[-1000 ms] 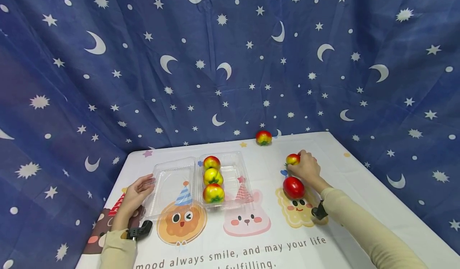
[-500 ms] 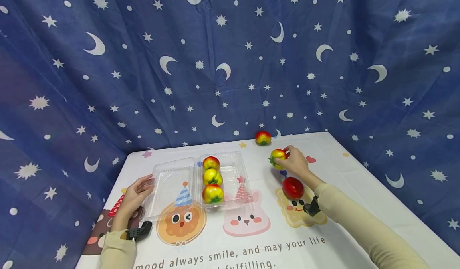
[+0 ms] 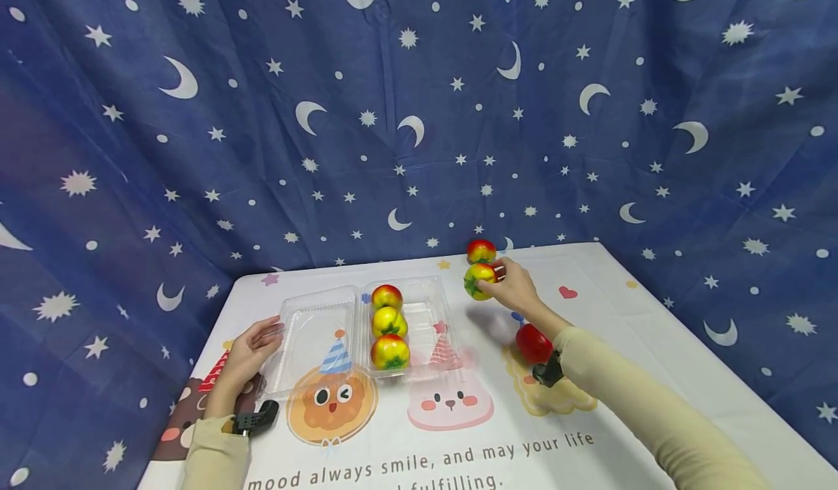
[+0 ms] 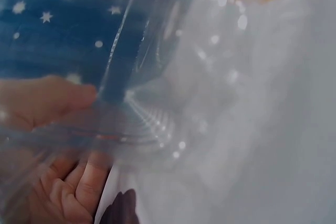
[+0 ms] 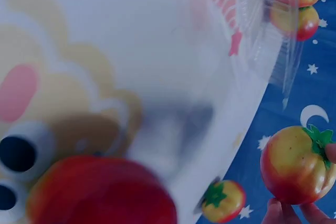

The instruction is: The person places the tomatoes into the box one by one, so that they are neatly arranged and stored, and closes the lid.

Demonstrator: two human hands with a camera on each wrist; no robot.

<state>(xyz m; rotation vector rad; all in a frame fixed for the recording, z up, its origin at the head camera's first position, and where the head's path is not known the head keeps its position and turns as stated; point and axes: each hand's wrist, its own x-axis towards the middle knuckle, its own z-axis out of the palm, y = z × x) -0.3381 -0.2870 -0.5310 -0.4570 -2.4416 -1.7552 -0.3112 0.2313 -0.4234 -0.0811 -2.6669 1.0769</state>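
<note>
"What does the head view show of the right side?"

"The right grip [image 3: 513, 288] grasps a red-and-yellow fruit [image 3: 480, 282] with a green leafy top."

"Is it set down?"

"No, it's held above the white worktop [image 3: 602, 315], to the right of a clear container [image 3: 422, 315]. A soft shadow [image 3: 494, 320] lies below."

"And the container?"

"Lying open, its lid [image 3: 308, 330] folded out to the left. Three similar fruits [image 3: 389, 322] sit in a row along the left side of the right half."

"Any more fruit?"

"A back fruit [image 3: 481, 250] at the far edge, and a red fruit [image 3: 533, 342] partly hidden by the black wrist camera [image 3: 548, 370]. A starry blue curtain [image 3: 419, 112] hangs behind."

"Where's the left grip [image 3: 255, 346]?"

"At the lid's outer edge."

"Does the left wrist view settle its hold?"

"Not quite. The thumb [image 4: 58, 98] is at the clear plastic, the fingers [image 4: 89, 187] bent below it. It's too blurred; I can't tell whether they pinch the lid or only rest there."

"And the right wrist view?"

"The grasped fruit is at lower right, fingertips [image 5: 283, 214] beneath it. The red fruit looms, blurred, at the bottom; a corner of the container shows at upper right."
</note>
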